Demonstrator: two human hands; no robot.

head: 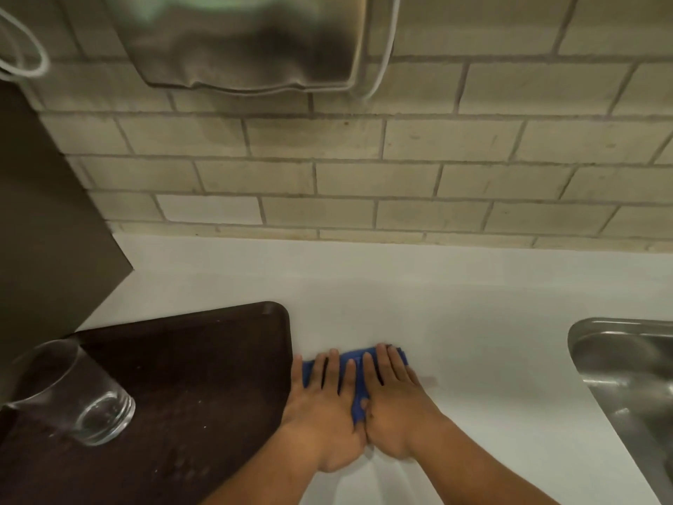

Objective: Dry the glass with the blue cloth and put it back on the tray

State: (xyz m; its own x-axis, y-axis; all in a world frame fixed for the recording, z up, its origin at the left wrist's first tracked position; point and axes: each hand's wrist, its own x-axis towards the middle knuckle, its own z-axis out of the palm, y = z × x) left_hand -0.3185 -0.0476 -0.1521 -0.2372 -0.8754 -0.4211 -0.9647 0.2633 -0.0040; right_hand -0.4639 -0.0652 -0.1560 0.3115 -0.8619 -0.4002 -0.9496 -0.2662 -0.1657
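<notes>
A clear glass point(69, 391) stands on the dark brown tray point(204, 359) at the lower left. Just right of the tray a folded blue cloth point(358, 377) lies on the white counter. My left hand point(324, 406) and my right hand point(393, 402) lie side by side, palms down and fingers spread, flat on the cloth and covering most of it. Neither hand touches the glass.
A steel sink point(626, 380) is set into the counter at the right. A tiled wall point(400, 176) rises behind, with a metal dispenser point(247, 38) mounted high on it. A dark panel point(47, 231) stands at the left.
</notes>
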